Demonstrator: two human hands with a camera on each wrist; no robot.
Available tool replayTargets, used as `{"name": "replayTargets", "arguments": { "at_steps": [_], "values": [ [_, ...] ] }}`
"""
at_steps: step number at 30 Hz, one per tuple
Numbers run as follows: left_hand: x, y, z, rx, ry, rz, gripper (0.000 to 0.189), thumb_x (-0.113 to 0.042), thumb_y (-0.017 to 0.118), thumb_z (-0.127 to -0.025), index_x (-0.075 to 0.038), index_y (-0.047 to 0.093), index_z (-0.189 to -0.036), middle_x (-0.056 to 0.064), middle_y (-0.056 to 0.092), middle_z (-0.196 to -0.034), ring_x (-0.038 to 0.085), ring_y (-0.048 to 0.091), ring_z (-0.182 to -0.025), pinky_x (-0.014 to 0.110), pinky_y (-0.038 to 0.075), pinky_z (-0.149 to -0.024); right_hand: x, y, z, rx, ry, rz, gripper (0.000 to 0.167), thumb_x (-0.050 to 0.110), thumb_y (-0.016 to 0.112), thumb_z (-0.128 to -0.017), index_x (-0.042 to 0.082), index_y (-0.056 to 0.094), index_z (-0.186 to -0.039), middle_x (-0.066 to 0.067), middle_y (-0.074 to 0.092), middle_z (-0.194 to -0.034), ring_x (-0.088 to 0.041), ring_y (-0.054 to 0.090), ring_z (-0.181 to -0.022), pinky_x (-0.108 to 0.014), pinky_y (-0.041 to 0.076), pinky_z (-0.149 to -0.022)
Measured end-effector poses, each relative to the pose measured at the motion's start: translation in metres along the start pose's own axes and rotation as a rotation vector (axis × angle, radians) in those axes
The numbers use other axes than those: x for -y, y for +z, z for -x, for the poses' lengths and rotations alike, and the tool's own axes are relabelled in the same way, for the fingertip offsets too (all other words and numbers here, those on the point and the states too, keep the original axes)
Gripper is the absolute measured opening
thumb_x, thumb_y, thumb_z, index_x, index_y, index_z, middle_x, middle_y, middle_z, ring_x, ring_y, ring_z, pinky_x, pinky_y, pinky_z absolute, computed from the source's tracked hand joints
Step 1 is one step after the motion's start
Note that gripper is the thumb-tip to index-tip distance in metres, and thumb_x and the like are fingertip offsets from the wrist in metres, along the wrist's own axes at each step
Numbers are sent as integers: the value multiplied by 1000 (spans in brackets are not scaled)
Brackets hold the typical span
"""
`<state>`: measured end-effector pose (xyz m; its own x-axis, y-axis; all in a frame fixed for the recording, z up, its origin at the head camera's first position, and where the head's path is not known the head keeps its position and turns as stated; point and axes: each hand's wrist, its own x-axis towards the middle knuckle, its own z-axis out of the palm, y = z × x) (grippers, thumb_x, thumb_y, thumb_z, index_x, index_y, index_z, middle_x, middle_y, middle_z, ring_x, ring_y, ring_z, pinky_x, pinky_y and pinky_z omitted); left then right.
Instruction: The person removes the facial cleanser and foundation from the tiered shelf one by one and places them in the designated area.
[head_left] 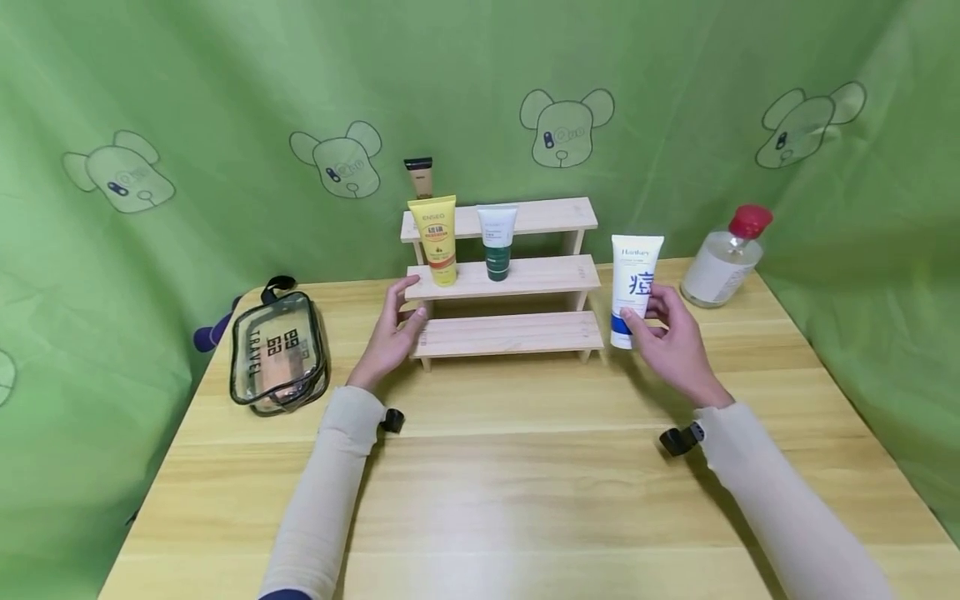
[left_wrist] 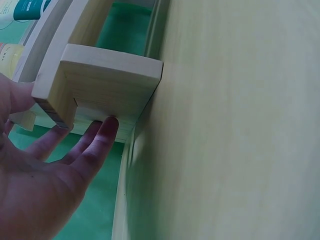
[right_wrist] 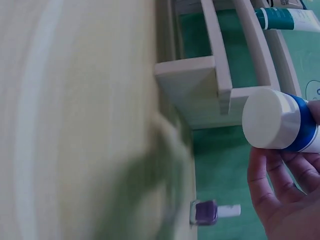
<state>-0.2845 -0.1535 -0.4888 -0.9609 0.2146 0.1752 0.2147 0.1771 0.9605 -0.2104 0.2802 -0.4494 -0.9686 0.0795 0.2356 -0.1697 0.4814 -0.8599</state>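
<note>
My left hand (head_left: pixel 395 327) grips the left end of a three-step wooden display rack (head_left: pixel 510 333). In the left wrist view its fingertips (left_wrist: pixel 111 125) lie against the rack's side panel. Off the rack's right end, my right hand (head_left: pixel 670 333) holds a white squeeze tube (head_left: pixel 636 267) with a blue band, white cap downward. On the middle step stand a yellow tube (head_left: pixel 435 237) and a white-and-green tube (head_left: pixel 498 237). A small beige tube (head_left: pixel 422 179) with a black end stands on the top step, its lower part hidden behind the yellow one.
A clear travel pouch (head_left: pixel 277 354) with black trim lies at the left of the wooden table (head_left: pixel 480 500). At the back right stands a clear bottle (head_left: pixel 723 262) with a red cap. The right wrist view shows a small purple bottle (right_wrist: pixel 206 213). A green curtain (head_left: pixel 465 75) hangs behind.
</note>
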Motion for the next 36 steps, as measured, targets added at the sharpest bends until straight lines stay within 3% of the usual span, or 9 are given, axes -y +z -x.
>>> {"name": "replayTargets", "arguments": {
  "at_steps": [6, 13, 15, 24, 31, 36],
  "values": [
    [-1, -1, -2, 5, 3, 7, 61, -7, 55, -112, -27, 34, -166, 26, 52, -158, 52, 59, -137, 62, 50, -116, -9, -9, 9, 104, 70, 56, 53, 27, 63, -112, -2, 46, -153, -20, 66, -131, 2, 61, -104, -7, 54, -85],
    [-1, 0, -2, 7, 1, 19, 63, -5, 54, -112, -27, 33, -167, 27, 51, -158, 54, 58, -137, 63, 51, -115, -16, -10, 16, 216, 137, 170, 61, 37, 61, -113, -5, 46, -154, -26, 68, -132, -33, 66, -119, -8, 50, -84],
    [-2, 0, -2, 7, 0, 12, 62, -5, 54, -112, -27, 34, -166, 26, 51, -157, 54, 59, -137, 62, 51, -115, -17, -10, 17, 227, 158, 191, 65, 40, 60, -113, -7, 45, -155, -26, 67, -131, -37, 65, -120, -8, 49, -83],
    [-2, 2, -1, 6, -5, 9, 60, -6, 54, -112, -27, 36, -165, 25, 49, -160, 53, 58, -138, 61, 49, -117, -22, -11, 20, 294, 265, 246, 75, 48, 58, -112, -10, 43, -157, -22, 66, -123, -27, 61, -104, -21, 53, -76],
    [-3, 1, 1, 9, -16, 0, 60, -8, 54, -113, -29, 35, -166, 26, 47, -159, 50, 57, -137, 61, 49, -118, -19, -14, 17, 376, 267, 301, 78, 47, 62, -110, -10, 40, -159, -23, 68, -116, -24, 62, -91, -27, 52, -71],
    [-3, 0, 1, 6, -21, -9, 60, -9, 54, -113, -30, 34, -166, 26, 47, -157, 49, 57, -137, 60, 49, -117, -14, -13, 13, 405, 263, 342, 81, 41, 68, -109, -6, 35, -164, -23, 66, -118, -29, 63, -95, -30, 53, -71]
  ]
}}
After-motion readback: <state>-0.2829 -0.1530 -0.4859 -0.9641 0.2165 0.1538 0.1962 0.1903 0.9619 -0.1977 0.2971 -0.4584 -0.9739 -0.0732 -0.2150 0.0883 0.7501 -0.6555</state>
